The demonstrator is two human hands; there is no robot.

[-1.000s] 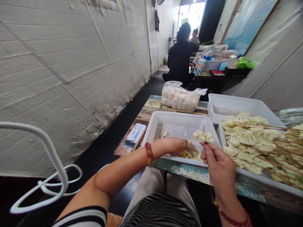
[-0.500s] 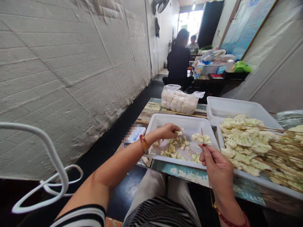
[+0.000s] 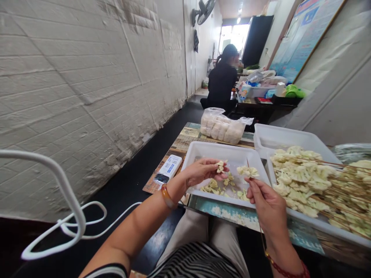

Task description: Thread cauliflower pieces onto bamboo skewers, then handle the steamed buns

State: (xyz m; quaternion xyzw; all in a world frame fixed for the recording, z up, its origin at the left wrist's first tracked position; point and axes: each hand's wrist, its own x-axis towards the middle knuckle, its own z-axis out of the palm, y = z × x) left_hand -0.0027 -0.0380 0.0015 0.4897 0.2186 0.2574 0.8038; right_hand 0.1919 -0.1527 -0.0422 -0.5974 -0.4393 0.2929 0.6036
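Between the fingertips of my left hand (image 3: 204,172) is a small cauliflower floret (image 3: 220,166), held above a white plastic tray (image 3: 193,154). My right hand (image 3: 268,202) pinches a thin wooden skewer (image 3: 261,235) near the tray's right edge. Cauliflower pieces (image 3: 247,171) are threaded near the skewer's upper end, its tip poking out above them. Loose florets (image 3: 211,187) lie in the tray below my hands. The floret and the skewered pieces are a short gap apart.
At the right, a white bin (image 3: 290,135) holds many skewered cauliflower pieces (image 3: 304,173). A plastic bag of pale round items (image 3: 223,127) stands behind the tray. A white-and-blue box (image 3: 171,166) lies left on the table. A person in dark clothes (image 3: 222,83) sits farther back.
My left hand has lifted a floret from the tray and moved it toward the skewer. My right hand still holds the skewer in nearly the same place. The view has shifted slightly.
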